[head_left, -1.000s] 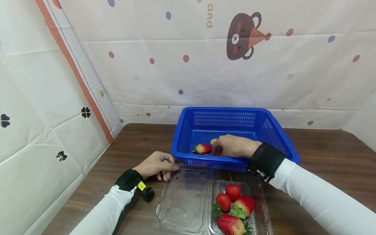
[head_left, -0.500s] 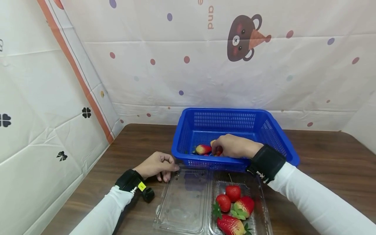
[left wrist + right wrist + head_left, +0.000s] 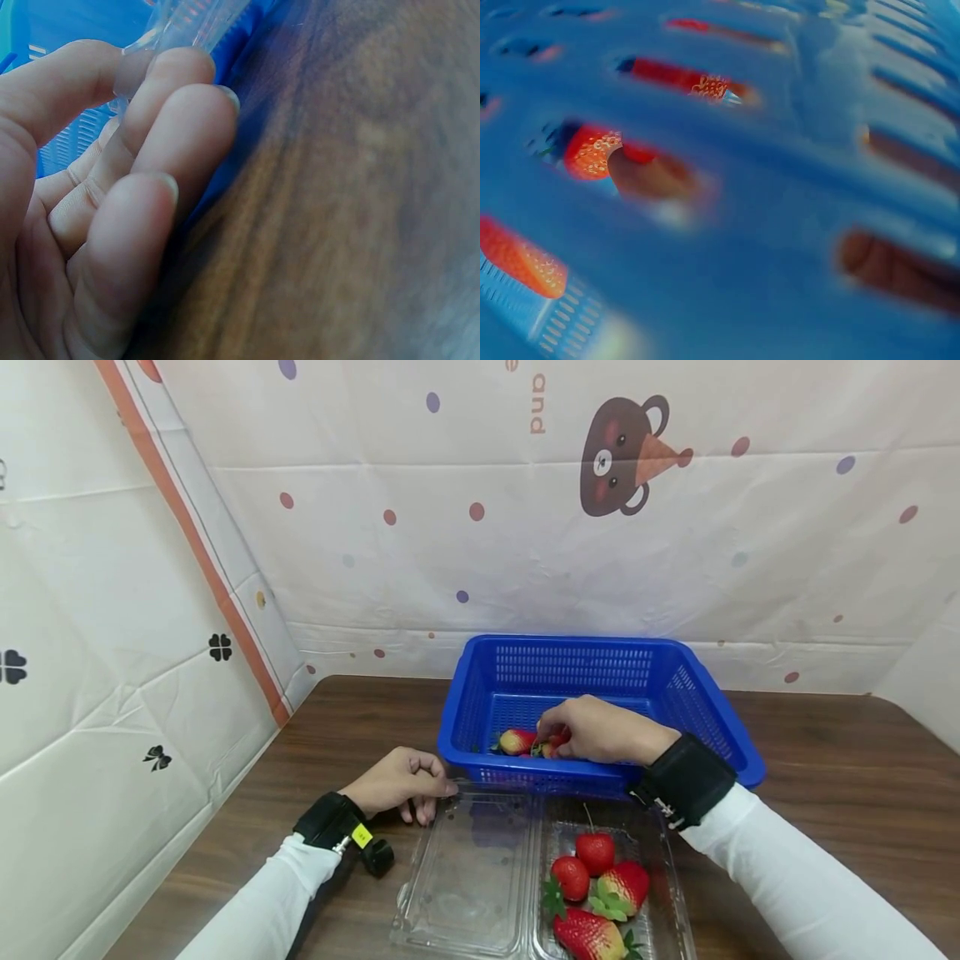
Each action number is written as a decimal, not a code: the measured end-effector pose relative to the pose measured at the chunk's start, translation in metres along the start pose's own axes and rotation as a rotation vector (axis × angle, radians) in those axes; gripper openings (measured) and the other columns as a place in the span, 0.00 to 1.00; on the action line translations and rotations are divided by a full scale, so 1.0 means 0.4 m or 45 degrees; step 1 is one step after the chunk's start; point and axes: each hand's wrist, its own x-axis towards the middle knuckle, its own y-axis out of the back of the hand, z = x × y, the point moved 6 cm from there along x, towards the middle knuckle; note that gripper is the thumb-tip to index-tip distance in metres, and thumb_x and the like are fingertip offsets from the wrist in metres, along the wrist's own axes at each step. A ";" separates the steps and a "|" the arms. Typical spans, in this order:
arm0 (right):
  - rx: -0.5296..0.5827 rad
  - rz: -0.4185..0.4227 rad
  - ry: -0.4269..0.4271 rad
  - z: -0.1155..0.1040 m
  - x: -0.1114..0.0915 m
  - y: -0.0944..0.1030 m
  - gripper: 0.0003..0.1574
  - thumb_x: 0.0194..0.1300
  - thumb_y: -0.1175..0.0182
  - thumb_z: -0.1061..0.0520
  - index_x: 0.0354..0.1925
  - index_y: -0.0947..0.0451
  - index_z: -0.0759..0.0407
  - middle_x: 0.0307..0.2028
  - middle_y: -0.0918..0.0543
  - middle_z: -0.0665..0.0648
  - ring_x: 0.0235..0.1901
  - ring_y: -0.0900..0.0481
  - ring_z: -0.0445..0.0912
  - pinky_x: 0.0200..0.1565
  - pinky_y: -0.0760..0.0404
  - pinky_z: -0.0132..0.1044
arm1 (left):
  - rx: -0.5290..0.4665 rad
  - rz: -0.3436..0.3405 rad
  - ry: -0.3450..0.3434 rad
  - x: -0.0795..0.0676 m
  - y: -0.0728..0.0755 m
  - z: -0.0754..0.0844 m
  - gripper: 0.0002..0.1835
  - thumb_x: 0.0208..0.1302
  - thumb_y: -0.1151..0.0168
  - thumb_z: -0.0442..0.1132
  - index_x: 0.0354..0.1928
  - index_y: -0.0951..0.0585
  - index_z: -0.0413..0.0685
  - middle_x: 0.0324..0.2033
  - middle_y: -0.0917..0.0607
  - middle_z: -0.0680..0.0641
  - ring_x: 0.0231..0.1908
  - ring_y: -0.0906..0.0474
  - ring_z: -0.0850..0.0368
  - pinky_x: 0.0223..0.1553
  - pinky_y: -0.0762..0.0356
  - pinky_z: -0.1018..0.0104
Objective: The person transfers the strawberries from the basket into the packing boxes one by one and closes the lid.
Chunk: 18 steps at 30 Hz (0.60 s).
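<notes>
1. Head: "and" (image 3: 537, 404) runs sideways on the white sheet (image 3: 360, 568); the writing on the yellow label (image 3: 362, 836) is too small to read. The left hand (image 3: 397, 785) pinches a corner of the clear box (image 3: 468, 881), where red fruit (image 3: 624, 883) lies. Inside the blue basket (image 3: 577, 642), the right hand's (image 3: 600, 731) curled fingers hold a strawberry (image 3: 558, 739).
2. Left wrist: the fingers (image 3: 191, 131) close narrowly on clear plastic.
3. Right wrist: through slots, a blurred fingertip (image 3: 649, 178) shows against red.

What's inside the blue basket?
Inside the blue basket: the right hand, a red-and-yellow strawberry beside it, and red fruit at its fingers. The hand and near wall cover part of the inside, so the full count can't be seen.
</notes>
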 end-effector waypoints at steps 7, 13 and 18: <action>0.007 0.076 0.025 0.000 -0.006 0.014 0.09 0.62 0.35 0.58 0.43 0.17 0.53 0.38 0.15 0.52 0.36 0.21 0.43 0.43 0.16 0.45 | 0.009 0.000 0.002 -0.001 0.001 0.000 0.16 0.60 0.33 0.50 0.31 0.20 0.42 0.16 0.17 0.44 0.16 0.21 0.51 0.14 0.24 0.71; -0.007 0.120 0.036 -0.003 -0.011 0.020 0.10 0.62 0.34 0.57 0.43 0.18 0.53 0.37 0.16 0.52 0.34 0.24 0.44 0.41 0.17 0.44 | 0.003 0.000 0.007 0.000 0.000 -0.003 0.16 0.60 0.33 0.50 0.31 0.21 0.42 0.17 0.17 0.44 0.16 0.21 0.52 0.14 0.24 0.71; -0.019 0.148 0.038 -0.007 -0.017 0.023 0.12 0.61 0.34 0.56 0.44 0.18 0.53 0.38 0.16 0.52 0.33 0.25 0.44 0.39 0.18 0.42 | -0.004 -0.001 0.014 0.000 0.000 -0.003 0.17 0.60 0.33 0.50 0.31 0.21 0.42 0.17 0.17 0.44 0.16 0.21 0.52 0.14 0.24 0.71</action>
